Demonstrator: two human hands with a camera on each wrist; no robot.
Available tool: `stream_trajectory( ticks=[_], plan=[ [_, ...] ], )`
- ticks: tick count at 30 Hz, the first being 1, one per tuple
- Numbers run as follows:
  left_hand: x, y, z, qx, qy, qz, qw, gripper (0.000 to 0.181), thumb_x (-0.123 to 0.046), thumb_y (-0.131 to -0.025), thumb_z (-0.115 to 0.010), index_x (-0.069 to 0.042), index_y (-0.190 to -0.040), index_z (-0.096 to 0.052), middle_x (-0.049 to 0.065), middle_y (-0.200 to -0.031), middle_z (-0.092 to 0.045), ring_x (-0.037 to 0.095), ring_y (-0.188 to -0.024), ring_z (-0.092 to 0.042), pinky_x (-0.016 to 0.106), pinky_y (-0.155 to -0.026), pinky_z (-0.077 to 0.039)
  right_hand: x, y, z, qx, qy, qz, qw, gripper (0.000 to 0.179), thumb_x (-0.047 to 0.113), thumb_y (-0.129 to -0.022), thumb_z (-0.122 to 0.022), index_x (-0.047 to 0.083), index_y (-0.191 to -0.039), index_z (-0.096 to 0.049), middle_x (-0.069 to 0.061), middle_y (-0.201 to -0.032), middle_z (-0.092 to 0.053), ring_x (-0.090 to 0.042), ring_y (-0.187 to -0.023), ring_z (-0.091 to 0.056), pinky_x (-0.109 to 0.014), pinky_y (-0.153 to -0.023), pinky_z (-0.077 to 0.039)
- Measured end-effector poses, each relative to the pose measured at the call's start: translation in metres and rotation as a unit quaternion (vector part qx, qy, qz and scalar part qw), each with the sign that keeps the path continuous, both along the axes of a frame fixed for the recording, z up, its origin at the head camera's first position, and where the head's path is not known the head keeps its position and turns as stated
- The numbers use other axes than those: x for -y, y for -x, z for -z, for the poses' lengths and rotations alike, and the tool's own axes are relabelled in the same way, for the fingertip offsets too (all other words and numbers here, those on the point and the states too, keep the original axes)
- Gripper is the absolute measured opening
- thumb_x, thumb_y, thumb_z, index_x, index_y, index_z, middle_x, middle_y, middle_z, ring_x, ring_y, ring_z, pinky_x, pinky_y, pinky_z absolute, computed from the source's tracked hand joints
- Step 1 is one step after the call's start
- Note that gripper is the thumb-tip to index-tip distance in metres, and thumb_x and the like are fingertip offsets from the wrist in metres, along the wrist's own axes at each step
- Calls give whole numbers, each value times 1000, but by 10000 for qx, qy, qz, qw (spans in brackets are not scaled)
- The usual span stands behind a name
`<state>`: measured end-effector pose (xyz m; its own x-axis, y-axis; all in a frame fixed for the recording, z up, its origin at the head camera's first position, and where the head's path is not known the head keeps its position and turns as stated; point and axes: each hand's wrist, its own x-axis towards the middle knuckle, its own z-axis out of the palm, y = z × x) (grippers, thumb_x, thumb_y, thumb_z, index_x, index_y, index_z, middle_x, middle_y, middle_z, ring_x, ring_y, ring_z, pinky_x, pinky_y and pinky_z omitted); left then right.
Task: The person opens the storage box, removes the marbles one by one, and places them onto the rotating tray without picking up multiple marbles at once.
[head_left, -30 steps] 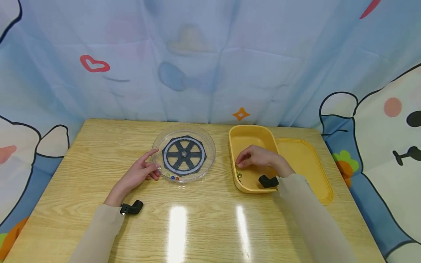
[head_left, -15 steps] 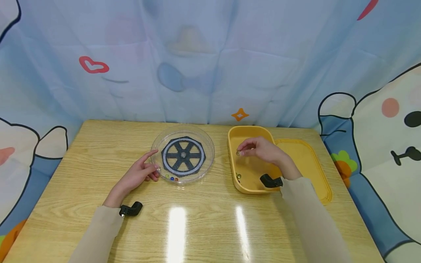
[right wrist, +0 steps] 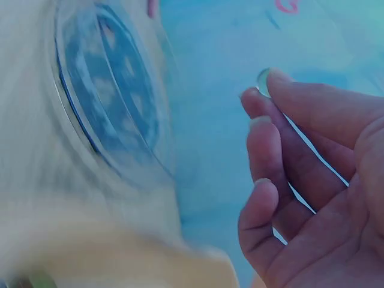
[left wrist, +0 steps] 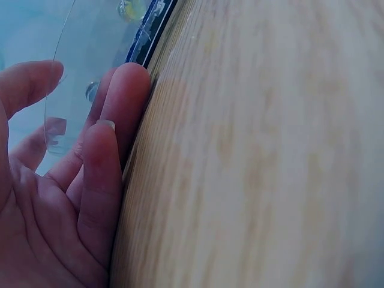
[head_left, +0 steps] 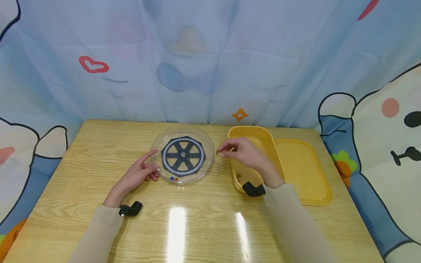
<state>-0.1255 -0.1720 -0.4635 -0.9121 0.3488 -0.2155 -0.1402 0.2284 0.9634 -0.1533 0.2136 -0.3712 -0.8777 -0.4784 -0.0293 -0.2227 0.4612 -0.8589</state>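
My right hand (head_left: 243, 151) pinches a small greenish glass marble (head_left: 218, 153) between thumb and fingertips, over the gap between the clear dish and the yellow box. In the right wrist view that marble (right wrist: 263, 81) shows at the fingertips. A round clear plastic dish (head_left: 210, 166) has a dark spoked wheel shape (head_left: 182, 155) at its middle. Along the dish's near left edge lie several marbles, among them a blue marble (head_left: 172, 178) and an orange marble (head_left: 176, 179). My left hand (head_left: 141, 171) rests against the dish's left side, index finger extended along the wall.
A yellow box (head_left: 234, 178) stands right of the dish, with a greenish marble (head_left: 238, 176) near its lower left corner. Its yellow lid (head_left: 304, 171) lies on the wooden table (head_left: 204, 223) to the right. A patterned curtain (head_left: 197, 73) hangs behind.
My right hand has lifted a marble from inside the yellow box and carried it left over the box's wall, towards the dish. My left hand stays at the dish.
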Motion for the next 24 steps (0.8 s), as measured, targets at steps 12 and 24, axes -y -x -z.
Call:
stream_trajectory(
  ticks=[12,24],
  plan=[
    [0,-1,0,-10,-11,-5,10000,63,-17,-104,-54,-19,-159,-24,18,-89,-70,24,-75,-69,30,-65,-51,54,-8,23,-115,305,-338,9989,12,5,-91,-73,5,-103,-75,-1,-91,-70,-20,-80,-59,-29,-66,-47],
    [0,-1,0,-31,49,-23,10000,62,-18,-104,-54,-20,-159,-25,15,-88,-70,23,-75,-69,30,-65,-51,72,-15,33,48,215,-235,9995,12,9,-90,-75,6,-102,-76,-1,-89,-70,-19,-76,-58,-29,-63,-46]
  ],
)
